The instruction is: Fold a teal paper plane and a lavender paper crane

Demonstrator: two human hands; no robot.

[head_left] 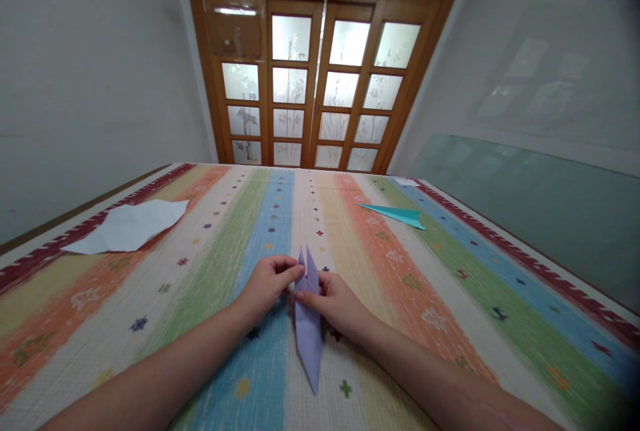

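the purple paper (307, 331) lies on the striped surface (450, 284) right in front of the person, already folded into a long narrow shape with points at both ends and two slim flaps standing up at the far tip. the left hand (267, 283) pinches the left flap, fingers closed on its edge; the right hand (334, 303) presses and pinches the right side near the middle, fingers closed on the paper too. judging by the shape, many creases are made and the work looks well along, though the far flaps seem unfinished. a folded teal paper (397, 215) lies well apart to the right, a white sheet (127, 225) far left.
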